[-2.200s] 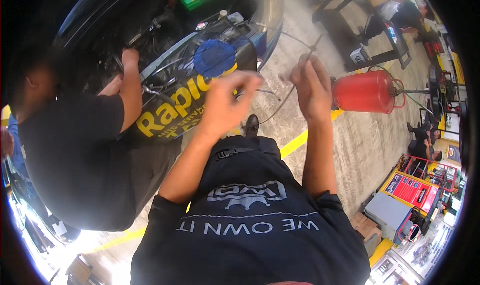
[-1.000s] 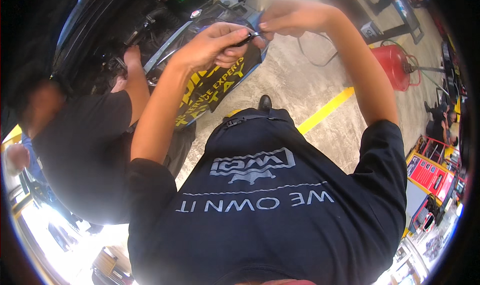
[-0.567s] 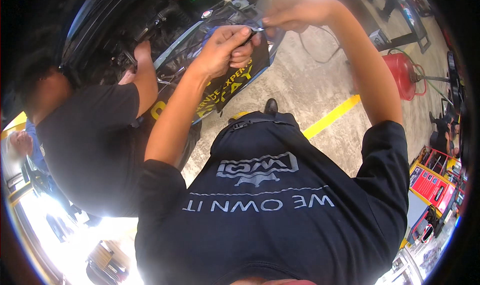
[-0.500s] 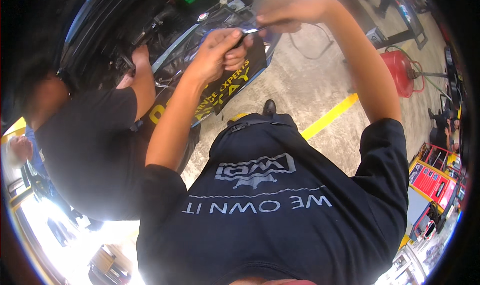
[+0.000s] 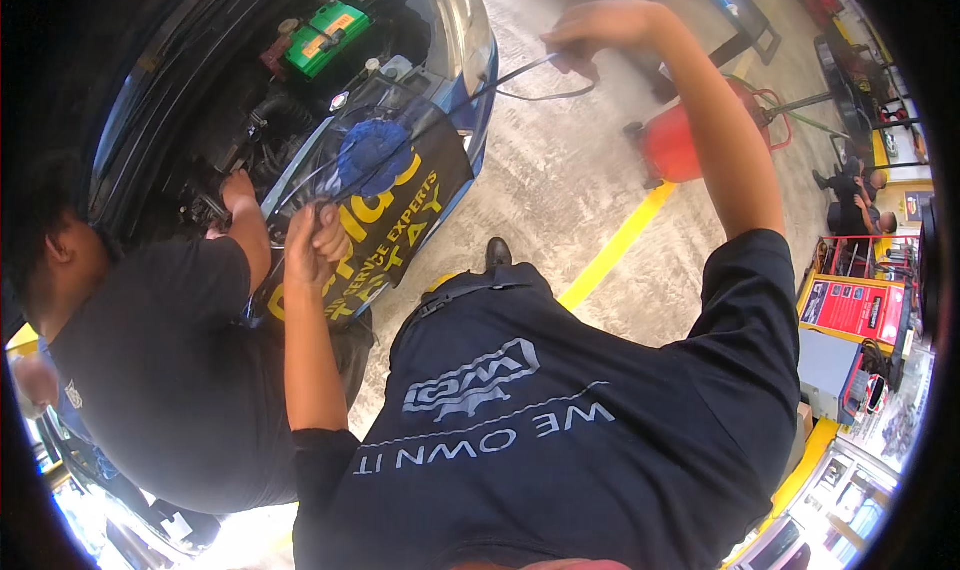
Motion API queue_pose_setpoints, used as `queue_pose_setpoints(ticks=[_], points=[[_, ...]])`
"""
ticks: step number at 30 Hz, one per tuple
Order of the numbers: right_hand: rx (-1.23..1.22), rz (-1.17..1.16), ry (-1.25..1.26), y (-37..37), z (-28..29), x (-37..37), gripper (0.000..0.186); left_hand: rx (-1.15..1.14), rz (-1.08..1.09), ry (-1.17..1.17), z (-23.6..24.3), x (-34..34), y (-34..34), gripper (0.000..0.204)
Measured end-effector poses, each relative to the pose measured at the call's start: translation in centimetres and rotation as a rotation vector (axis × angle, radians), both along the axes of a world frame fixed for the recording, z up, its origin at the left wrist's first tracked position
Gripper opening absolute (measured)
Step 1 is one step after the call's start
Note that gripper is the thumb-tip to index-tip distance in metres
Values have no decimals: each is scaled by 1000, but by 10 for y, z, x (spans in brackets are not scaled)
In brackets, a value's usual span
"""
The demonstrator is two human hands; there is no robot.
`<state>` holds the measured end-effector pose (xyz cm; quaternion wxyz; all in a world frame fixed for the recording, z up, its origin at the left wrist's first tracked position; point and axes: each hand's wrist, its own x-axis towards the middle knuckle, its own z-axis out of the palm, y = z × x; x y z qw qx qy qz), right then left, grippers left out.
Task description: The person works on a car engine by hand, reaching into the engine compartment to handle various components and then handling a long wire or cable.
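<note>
My left hand [image 5: 318, 242] is closed around one end of a long, thin, dark cable [image 5: 520, 71], above the car's front edge. Up and to the right, my right hand [image 5: 590, 36] pinches the same cable, which stretches between both hands. A slack loop of it hangs below my right hand. Beneath the cable lies a black fender cover [image 5: 425, 185] with yellow lettering, with a bunched blue cloth [image 5: 375, 155] on it. Exactly what kind of cable it is cannot be made out.
A co-worker [image 5: 180, 360] in black leans in at left, a hand [image 5: 237, 188] in the engine bay. A green battery [image 5: 328, 38] sits there too. On the floor stand a red tank [image 5: 690, 140] and, further right, a red tool cart [image 5: 855, 310]; a yellow line [image 5: 620, 245] crosses the concrete.
My hands were close together; now the left has moved down and left and the right slightly up, drawing the cable out between them. The view has shifted, showing more of the engine bay.
</note>
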<state>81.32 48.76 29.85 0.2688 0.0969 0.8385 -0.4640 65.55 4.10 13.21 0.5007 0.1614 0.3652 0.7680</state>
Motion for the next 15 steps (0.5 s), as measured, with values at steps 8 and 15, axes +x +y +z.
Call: queue_pose_setpoints(ticks=[8, 15], points=[[-504, -161, 42, 21, -24, 26, 44, -28, -47, 12, -25, 26, -14, 37], [27, -52, 106, 7, -16, 28, 45, -120, -87, 71, -19, 34, -25, 41]])
